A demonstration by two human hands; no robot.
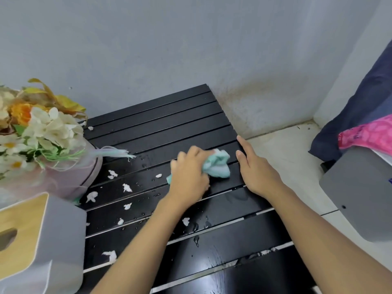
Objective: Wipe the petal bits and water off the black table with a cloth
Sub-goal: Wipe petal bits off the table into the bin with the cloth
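Left hand [188, 177] grips one teal cloth [218, 166], right hand [256, 172] lies flat on the black table [159, 124] beside nine petal bits [126, 187].

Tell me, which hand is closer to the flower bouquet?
Left. The left hand, gripping the teal cloth, is mid-table, to the right of the bouquet. The right hand rests farther right, at the edge of the table.

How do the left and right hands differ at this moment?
The left hand grips the bunched teal cloth; the right hand holds nothing. The left hand's fingers curl; the right hand's lie straight. The left hand sits mid-table; the right hand rests at the right edge of the black table. Both are down on the tabletop.
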